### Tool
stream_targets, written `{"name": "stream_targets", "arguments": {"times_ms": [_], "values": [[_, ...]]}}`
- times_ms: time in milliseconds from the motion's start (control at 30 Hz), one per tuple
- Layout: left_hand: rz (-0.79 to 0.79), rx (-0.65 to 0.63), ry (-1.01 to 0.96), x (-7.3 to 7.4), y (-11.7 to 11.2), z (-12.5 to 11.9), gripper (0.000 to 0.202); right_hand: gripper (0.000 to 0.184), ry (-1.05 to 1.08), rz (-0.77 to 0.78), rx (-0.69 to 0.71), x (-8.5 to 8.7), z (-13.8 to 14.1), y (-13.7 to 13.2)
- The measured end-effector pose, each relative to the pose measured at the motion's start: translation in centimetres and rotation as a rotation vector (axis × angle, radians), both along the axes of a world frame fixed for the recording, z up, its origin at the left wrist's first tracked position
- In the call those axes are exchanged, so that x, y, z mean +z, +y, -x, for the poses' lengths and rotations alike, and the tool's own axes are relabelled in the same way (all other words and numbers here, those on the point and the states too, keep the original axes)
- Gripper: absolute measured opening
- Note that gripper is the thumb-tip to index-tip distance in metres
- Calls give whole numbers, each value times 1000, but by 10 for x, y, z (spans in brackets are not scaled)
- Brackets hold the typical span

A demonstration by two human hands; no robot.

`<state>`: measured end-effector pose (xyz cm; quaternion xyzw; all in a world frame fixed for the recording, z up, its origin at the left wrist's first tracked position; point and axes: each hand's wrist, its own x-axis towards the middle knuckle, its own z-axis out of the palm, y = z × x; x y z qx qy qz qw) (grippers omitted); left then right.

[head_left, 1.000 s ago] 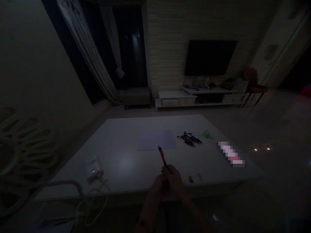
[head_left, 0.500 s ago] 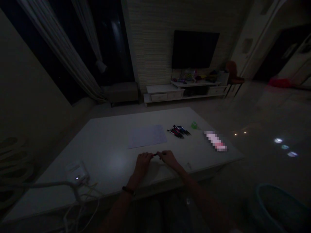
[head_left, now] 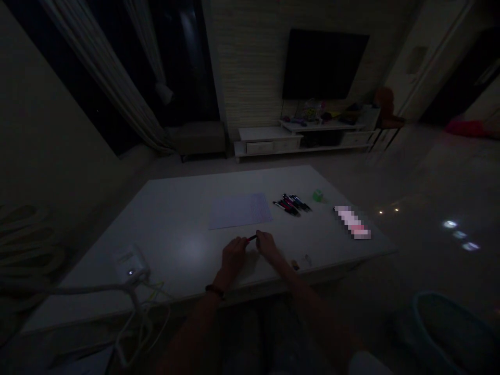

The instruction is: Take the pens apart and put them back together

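Red pen [head_left: 252, 238], white table [head_left: 175, 250], green object [head_left: 317, 195]

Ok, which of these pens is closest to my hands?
The red pen, held between your left hand and right hand; the other pens lie bunched on the table beside the paper sheet.

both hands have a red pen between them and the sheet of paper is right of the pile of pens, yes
No: the sheet of paper lies left of the pile of pens, not right, as the head view shows. The left hand and right hand do have the red pen between them.
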<state>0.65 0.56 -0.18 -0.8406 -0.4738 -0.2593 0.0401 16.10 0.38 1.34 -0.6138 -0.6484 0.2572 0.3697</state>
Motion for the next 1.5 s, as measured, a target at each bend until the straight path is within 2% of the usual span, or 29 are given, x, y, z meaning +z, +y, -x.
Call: {"name": "stream_targets", "arguments": {"times_ms": [167,267,367,467,633,767,900,1100,1200,1500], "values": [[190,-50,-99,-3,5,4,23,40,364,117,6,-1,-2,-1],[136,-8,-147,-3,7,3,25,41,463,111,41,1,-5,1],[24,45,-101,1,7,1,24,46,430,122,41,4,-11,3],[-15,60,-20,7,5,-1,22,43,399,119,51,8,-18,4],[-8,37,54,10,4,-1,21,42,381,195,94,11,-25,2],[-9,36,87,8,3,-2,20,37,398,175,100,11,-26,1],[-25,34,110,7,3,-2,20,40,409,235,111,10,-26,2],[-27,32,91,8,2,-3,21,40,459,252,154,9,-28,3],[-9,27,99,8,2,-3,19,36,470,209,161,7,-28,5],[9,30,105,7,3,-3,17,36,478,224,133,1,-26,7]]}}
